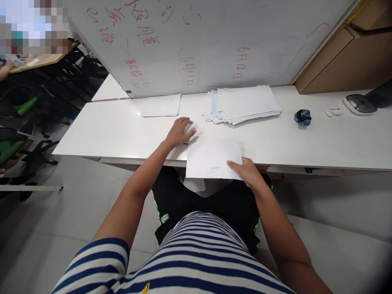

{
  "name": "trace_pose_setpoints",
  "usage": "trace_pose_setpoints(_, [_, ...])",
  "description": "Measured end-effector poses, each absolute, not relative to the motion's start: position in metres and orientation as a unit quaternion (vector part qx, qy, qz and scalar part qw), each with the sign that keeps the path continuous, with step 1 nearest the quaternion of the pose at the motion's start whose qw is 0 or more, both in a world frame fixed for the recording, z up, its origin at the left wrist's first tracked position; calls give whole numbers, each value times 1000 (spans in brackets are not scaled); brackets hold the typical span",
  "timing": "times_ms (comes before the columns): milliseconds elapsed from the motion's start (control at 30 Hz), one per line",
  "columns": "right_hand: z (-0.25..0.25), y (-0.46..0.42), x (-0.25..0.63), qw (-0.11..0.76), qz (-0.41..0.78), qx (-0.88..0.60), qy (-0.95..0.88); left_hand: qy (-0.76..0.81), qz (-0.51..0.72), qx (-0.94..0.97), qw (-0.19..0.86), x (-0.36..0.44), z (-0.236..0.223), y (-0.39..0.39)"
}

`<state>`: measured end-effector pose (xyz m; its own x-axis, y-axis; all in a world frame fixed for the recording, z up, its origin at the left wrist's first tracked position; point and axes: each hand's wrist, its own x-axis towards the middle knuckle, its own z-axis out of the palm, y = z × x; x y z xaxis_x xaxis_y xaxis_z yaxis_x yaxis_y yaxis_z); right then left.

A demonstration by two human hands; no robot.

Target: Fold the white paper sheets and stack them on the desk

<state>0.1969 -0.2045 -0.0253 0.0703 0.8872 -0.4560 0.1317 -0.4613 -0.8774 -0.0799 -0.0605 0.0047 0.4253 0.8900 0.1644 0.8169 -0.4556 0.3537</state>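
Note:
My right hand (248,170) grips a white sheet of paper (211,155) by its right edge, thumb on top. A few small printed lines show near the sheet's lower side, which juts out past the table's front edge. Over the tabletop, left of the sheet, is my left hand (180,132), its fingers apart and nothing seen in it. A thin stack of white paper (161,105) lies beyond my left hand. Farther right, a thicker, uneven pile of papers (249,104) rests by the whiteboard, some bluish sheets poking out at its left.
A whiteboard (214,45) with red handwriting stands along the back of the white table (330,143). At the right are a dark blue bundled item (302,117), a small white object (332,112), a computer mouse (359,104) and a cardboard box (337,61). Chairs (18,143) stand at the left.

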Motion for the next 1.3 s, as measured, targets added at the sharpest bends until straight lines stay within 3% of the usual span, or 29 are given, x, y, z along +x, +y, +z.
trace_pose_setpoints(1300, [-39, -205, 198, 372, 574, -631, -366, 531, 221, 791, 211, -84, 3, -59])
